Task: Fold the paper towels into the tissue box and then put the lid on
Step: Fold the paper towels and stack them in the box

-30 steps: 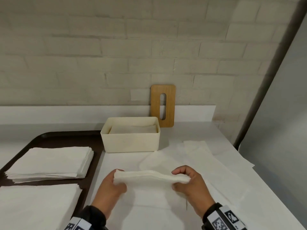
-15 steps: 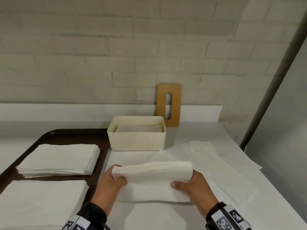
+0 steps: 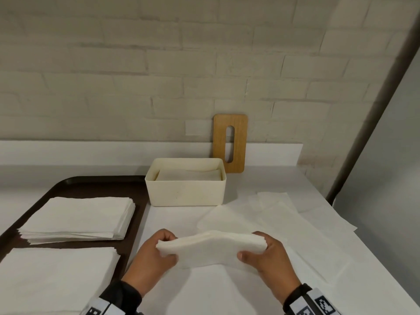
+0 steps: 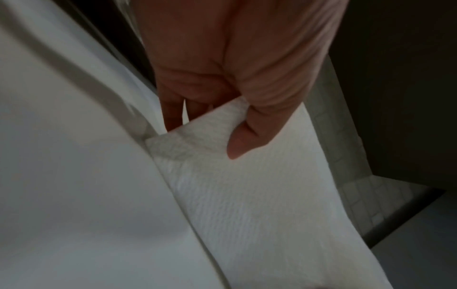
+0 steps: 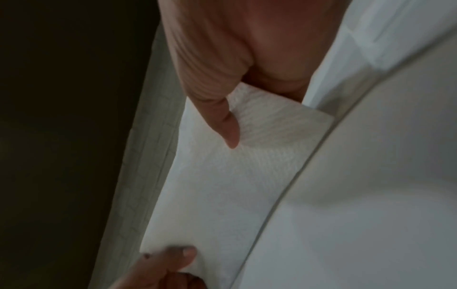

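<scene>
A folded white paper towel (image 3: 211, 248) is held just above the counter at the front centre. My left hand (image 3: 156, 253) pinches its left end and my right hand (image 3: 261, 251) pinches its right end. The wrist views show each thumb pressed on the folded towel (image 4: 247, 185) (image 5: 222, 185). The cream tissue box (image 3: 185, 189) stands open beyond the hands, with folded towels lying inside. The wooden lid (image 3: 230, 143) with its slot leans upright against the wall behind the box.
A dark tray (image 3: 95, 185) at the left carries two stacks of white towels (image 3: 79, 218) (image 3: 54, 278). Loose unfolded towel sheets (image 3: 284, 214) lie on the white counter to the right. The counter's right edge drops off near a grey wall.
The towel hung open as a wider sheet half a second ago; now it is folded flatter and narrower between both hands, which have stayed over the same spot.
</scene>
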`<action>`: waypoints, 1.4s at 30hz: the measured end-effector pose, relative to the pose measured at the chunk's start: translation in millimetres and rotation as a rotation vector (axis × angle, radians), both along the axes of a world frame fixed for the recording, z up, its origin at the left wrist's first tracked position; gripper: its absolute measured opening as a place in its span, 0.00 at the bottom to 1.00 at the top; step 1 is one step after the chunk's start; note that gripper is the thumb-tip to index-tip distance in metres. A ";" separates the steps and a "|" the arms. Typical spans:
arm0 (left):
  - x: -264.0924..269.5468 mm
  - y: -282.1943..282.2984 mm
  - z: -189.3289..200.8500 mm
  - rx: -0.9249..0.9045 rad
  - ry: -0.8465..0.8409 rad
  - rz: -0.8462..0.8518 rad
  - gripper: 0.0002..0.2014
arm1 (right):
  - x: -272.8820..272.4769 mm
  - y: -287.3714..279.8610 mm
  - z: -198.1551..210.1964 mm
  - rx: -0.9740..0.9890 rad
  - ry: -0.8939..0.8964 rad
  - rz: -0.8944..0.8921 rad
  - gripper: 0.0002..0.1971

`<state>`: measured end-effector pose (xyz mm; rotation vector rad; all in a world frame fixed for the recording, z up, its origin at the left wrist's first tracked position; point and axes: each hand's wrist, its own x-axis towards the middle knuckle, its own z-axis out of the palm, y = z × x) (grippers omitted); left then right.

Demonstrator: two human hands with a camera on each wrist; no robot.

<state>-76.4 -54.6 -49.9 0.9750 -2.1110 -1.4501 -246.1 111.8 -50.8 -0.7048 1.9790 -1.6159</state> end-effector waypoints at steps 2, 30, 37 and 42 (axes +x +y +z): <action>-1.1 0.4 4.7 -0.021 0.043 0.029 0.12 | -0.1 -0.1 5.2 -0.043 0.010 0.015 0.13; -23.1 29.8 20.3 0.116 0.453 -0.166 0.34 | 27.9 -27.3 47.8 -0.230 -0.095 0.227 0.19; -28.3 30.5 16.6 0.022 0.364 -0.092 0.29 | 28.2 -29.6 47.0 -0.263 -0.055 0.222 0.20; -25.5 25.8 18.7 0.038 0.313 -0.136 0.32 | 29.4 -30.2 54.4 -0.398 -0.057 0.226 0.13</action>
